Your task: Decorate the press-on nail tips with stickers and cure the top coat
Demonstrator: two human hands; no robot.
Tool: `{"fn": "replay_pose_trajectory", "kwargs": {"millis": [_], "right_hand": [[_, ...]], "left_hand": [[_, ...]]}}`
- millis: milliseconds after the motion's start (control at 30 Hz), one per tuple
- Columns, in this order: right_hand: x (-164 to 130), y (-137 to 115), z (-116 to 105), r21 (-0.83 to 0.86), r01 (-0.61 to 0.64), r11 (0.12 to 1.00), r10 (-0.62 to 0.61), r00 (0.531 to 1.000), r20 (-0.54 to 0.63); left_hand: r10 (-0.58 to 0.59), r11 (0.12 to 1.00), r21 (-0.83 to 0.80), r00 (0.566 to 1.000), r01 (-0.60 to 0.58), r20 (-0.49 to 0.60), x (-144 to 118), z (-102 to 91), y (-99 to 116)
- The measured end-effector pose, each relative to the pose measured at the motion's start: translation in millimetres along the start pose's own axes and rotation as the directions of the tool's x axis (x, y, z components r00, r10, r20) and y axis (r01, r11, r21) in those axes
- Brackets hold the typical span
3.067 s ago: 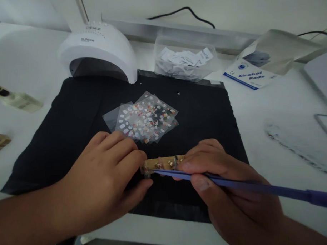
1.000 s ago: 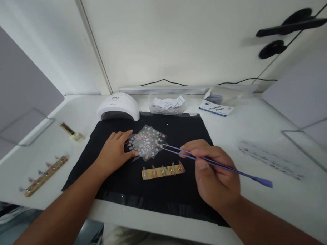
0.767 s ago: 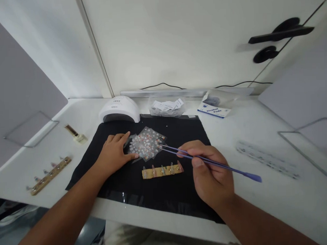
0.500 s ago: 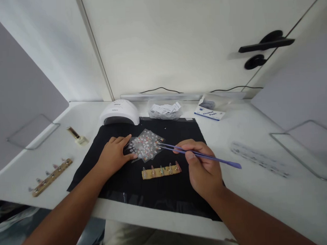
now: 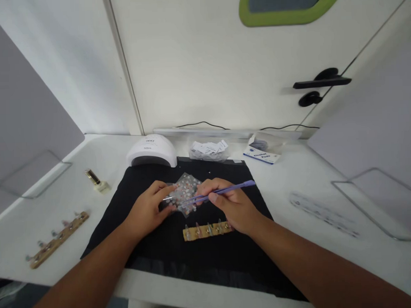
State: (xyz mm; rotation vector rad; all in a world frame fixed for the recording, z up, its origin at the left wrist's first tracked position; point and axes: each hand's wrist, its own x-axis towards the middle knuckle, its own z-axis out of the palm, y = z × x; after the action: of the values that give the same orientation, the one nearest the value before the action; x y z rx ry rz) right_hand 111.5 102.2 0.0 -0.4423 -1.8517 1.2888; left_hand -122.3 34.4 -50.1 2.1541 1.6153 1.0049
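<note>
Clear nail sticker sheets [image 5: 187,187] with small white and orange dots lie overlapped on a black mat [image 5: 151,259]. At their left edge, my left hand [image 5: 147,211] has thumb and fingers closed on the sheets, which look slightly bent there. Purple tweezers [image 5: 232,187] sit in the grip of my right hand [image 5: 231,206], their tips low over the sheets' lower left part. Whether the tips hold a sticker is too small to tell. Just below, a wooden strip [image 5: 202,232] bears several upright nail tips, its right end near my right wrist.
Behind the mat stand a white nail lamp [image 5: 152,150], a clear bag of white packets [image 5: 209,150] and an alcohol pads box [image 5: 261,153]. To the left are a polish bottle [image 5: 97,181] and another nail tip strip [image 5: 58,242]. A clear sheet [image 5: 324,215] lies right.
My right hand has moved left over the sheets, shifting the tweezer tips to their lower left. My left fingers have drawn closer together on the sheets. The camera view has tilted up a little.
</note>
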Motion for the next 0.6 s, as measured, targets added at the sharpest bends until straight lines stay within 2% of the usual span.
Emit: {"fn": "replay_pose_trajectory", "kwargs": {"millis": [133,267,433,600], "right_hand": [[12.6,14.9,3.7,0.034,0.035,0.999,-0.040,0.990,0.132],[14.3,19.6,6.9,0.049,0.095,0.994,-0.104,0.968,0.230],[14.0,9.0,6.8,0.038,0.231,0.972,-0.233,0.942,0.240],[4.8,-18.3,5.4,0.051,0.365,0.930,-0.367,0.906,0.212]], "left_hand": [[0.006,0.992,-0.123,1.000,-0.008,-0.012,0.7,3.0,-0.6],[-0.019,0.974,-0.226,1.000,0.015,-0.018,4.1,4.4,0.5],[-0.037,0.946,-0.321,0.999,0.033,-0.009,3.6,1.5,11.8],[-0.043,0.897,-0.441,0.999,0.034,-0.010,-2.2,-12.7,39.6]]}}
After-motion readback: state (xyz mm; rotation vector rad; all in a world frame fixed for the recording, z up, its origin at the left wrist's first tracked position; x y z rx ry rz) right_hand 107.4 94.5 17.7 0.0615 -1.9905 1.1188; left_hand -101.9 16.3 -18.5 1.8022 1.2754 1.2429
